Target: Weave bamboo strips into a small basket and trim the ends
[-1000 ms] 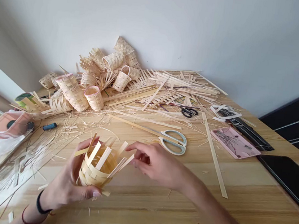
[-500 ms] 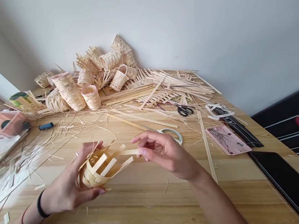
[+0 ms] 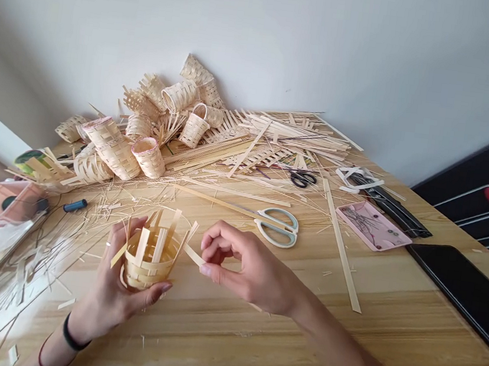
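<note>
My left hand (image 3: pixel 113 291) grips a half-woven bamboo basket (image 3: pixel 148 269) from below and behind, its thumb across the front. The basket stands upright, with a woven lower band and loose vertical strips sticking up past the top. My right hand (image 3: pixel 245 269) is just to its right, with thumb and fingertips pinched on the end of a thin bamboo strip (image 3: pixel 193 254). That strip runs from the basket's side to my fingers. The inside of the basket is partly hidden by the uprights.
Behind the hands lie white-handled scissors (image 3: pixel 276 228) and a long loose bamboo strip (image 3: pixel 340 245). Farther back are a heap of woven baskets (image 3: pixel 150 130), strip bundles (image 3: pixel 294 138), black scissors (image 3: pixel 302 179) and a pink tray (image 3: pixel 372 225). Shavings litter the wooden table (image 3: pixel 296 344).
The basket has turned more upright and shifted left. My right hand has dropped lower and closer to it, and now pinches a strip end. The white scissors show fully again.
</note>
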Tool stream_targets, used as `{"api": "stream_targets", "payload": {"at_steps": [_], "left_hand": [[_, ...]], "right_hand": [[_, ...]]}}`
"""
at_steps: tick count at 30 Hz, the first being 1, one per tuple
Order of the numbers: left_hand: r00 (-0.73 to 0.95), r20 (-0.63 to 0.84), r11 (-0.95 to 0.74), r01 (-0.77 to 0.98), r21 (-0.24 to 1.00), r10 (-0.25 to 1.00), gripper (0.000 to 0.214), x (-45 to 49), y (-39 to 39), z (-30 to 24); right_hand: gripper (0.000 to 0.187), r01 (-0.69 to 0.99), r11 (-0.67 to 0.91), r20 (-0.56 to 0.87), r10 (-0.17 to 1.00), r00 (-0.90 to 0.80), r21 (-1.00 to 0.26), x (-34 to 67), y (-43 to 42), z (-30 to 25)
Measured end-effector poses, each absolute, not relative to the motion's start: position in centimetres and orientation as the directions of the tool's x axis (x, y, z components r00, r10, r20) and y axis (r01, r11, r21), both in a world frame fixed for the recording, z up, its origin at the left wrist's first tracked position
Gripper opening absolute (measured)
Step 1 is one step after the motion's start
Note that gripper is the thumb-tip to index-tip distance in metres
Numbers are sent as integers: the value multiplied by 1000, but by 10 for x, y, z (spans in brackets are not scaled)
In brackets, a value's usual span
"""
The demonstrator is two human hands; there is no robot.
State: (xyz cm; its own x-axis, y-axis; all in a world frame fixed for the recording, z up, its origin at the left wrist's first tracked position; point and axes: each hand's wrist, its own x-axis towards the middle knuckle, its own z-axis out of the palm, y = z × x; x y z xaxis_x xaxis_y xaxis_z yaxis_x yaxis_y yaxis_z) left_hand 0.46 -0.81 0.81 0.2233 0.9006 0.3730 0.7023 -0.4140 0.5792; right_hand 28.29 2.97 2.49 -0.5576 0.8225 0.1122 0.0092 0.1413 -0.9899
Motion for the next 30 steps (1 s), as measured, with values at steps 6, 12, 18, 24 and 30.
{"api": "stream_targets", "payload": {"at_steps": [6, 12, 18, 24, 30], "left_hand": [[189, 425, -420, 718, 556, 885, 87, 6, -7, 9], [104, 171, -201, 520, 830, 980, 82, 9, -11, 8], [88, 200, -213, 583, 784, 976, 83, 10, -13, 1], [186, 362, -385, 681, 623, 914, 83, 9, -15, -6], [338, 399, -513, 687, 514, 852, 87, 6, -16, -6]], "right_hand": [[17, 112, 127, 47, 841, -539, -985, 274, 27, 17], [18, 73, 158, 84, 797, -598, -985, 280, 28, 21], [22, 15, 202, 144, 747, -649, -979, 278, 26, 18], [21, 124, 360, 253, 825, -506, -925, 272, 26, 17], [23, 95, 244, 173, 865, -471, -965, 276, 29, 18]]}}
